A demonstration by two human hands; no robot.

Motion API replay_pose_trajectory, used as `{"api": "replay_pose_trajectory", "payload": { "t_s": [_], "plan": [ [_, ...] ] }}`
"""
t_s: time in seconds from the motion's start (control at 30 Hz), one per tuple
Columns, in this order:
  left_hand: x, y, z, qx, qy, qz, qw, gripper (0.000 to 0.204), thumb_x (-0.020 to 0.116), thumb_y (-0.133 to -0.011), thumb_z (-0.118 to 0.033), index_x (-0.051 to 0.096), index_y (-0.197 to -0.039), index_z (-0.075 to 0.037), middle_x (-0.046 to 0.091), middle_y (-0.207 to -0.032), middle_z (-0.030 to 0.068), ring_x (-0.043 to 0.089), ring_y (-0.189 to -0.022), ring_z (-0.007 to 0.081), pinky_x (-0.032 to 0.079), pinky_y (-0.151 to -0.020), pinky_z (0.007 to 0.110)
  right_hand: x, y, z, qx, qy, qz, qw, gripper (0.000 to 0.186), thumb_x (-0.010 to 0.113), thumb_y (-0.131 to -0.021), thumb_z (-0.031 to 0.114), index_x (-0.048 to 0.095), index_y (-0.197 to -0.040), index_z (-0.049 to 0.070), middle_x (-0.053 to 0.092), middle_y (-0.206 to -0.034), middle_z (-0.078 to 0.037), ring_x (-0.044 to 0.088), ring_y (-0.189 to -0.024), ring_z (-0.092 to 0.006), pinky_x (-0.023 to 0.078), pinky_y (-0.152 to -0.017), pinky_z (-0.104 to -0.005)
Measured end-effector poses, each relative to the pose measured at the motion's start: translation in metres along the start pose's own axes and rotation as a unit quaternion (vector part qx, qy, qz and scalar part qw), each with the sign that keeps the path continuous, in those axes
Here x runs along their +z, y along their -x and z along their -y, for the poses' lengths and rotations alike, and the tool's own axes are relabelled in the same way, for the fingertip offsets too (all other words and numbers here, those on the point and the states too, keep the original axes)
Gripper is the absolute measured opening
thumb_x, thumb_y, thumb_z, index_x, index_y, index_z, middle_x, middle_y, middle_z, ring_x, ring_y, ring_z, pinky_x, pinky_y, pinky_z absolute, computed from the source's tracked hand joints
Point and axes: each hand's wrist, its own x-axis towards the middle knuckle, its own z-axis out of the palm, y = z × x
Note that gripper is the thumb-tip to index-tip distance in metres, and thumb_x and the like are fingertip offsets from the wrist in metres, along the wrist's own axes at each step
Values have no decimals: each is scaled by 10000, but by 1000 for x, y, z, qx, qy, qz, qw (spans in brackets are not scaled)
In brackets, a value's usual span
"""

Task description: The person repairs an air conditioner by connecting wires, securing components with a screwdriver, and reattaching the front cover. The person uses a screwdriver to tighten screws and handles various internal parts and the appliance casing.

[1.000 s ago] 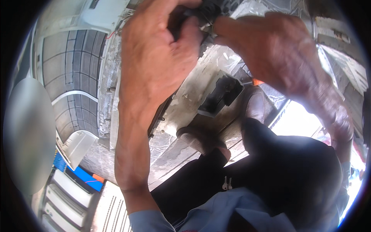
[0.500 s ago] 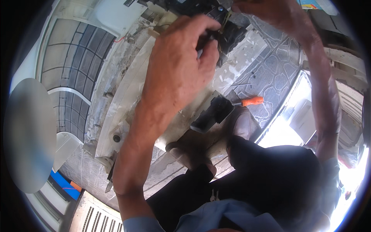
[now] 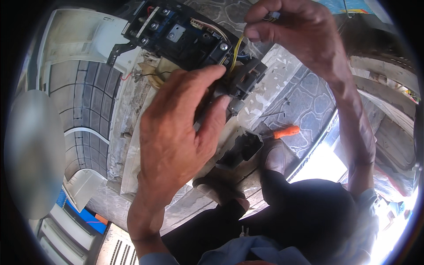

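Observation:
A black plastic assembly (image 3: 190, 37) with screws, a metal plate and wiring lies on the pale, worn board at the top of the view. My left hand (image 3: 176, 128) is curled at its near end, thumb and forefinger on either side of a black plastic part (image 3: 247, 79); its other fingers are hidden. Yellow wires (image 3: 236, 52) run up from this end toward my right hand (image 3: 296, 37). That hand pinches their upper end, where a small pale connector (image 3: 271, 17) shows among the fingers. Below them sits a separate black open housing (image 3: 240, 150), near my shoes.
An orange-handled screwdriver (image 3: 286, 132) and a thin bent metal rod (image 3: 276, 115) lie on the patterned floor to the right. At left stand a curved white cover (image 3: 84, 35) and a grey-tiled surface (image 3: 88, 92). A blurred oval (image 3: 33, 154) blocks the far left.
My left hand has shifted left and lower in the picture, and more of the black assembly shows. My right hand is lower, with the yellow wires now plainly visible stretching toward it.

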Motion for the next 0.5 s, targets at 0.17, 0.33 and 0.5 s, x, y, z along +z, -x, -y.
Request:
{"api": "replay_pose_trajectory", "payload": {
  "t_s": [0.17, 0.33, 0.5],
  "plan": [
    [-8, -39, 2, 41, -87, -41, 994, 255, 772, -943, -78, 773, -1198, -73, 657, -849, 29, 583, -715, 99, 456, -625, 270, -5, -13, -7, -148, 130, 37, 980, 123, 785, -970, 46, 754, -1082, 8, 755, -988, -33, 701, -885, -89, 566, -731, -261],
    [-8, -94, -13, -47, -109, 87, 989, 261, 802, -932, -220, 785, -1088, -11, 620, -671, 47, 564, -647, 89, 443, -598, 288, -8, -23, -28, -155, 5, 57, 986, 116, 789, -951, 2, 747, -1059, -2, 758, -1002, -40, 705, -920, -97, 578, -784, -259],
    [-15, -123, -15, -30, -120, 196, 973, 209, 797, -930, -178, 781, -1026, 7, 640, -688, 46, 596, -644, 93, 456, -598, 284, -11, -34, -46, -161, -117, 44, 979, 141, 817, -902, -38, 737, -1012, 2, 766, -1003, -65, 720, -949, -111, 595, -834, -254]
  ]
}}
